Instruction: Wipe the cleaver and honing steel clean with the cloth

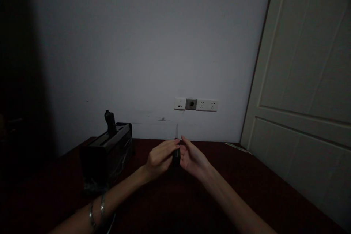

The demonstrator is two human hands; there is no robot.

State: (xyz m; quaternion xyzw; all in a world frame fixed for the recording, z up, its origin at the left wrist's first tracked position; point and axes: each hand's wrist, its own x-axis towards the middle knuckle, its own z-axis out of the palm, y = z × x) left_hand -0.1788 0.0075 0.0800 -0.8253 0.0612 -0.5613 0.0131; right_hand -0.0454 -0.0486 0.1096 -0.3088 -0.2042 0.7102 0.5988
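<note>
Both my hands meet over the middle of a dark red table. Between them stands a knife, its dark handle low and its thin blade pointing up, seen edge-on. My left hand is curled around the handle from the left. My right hand presses against the handle from the right, fingers close together. To the left stands a black knife block with one dark handle sticking out of its top.
A grey wall rises behind the table, with a row of sockets low on it. A white door fills the right side. The far left is in deep shadow. I wear bracelets on my left wrist.
</note>
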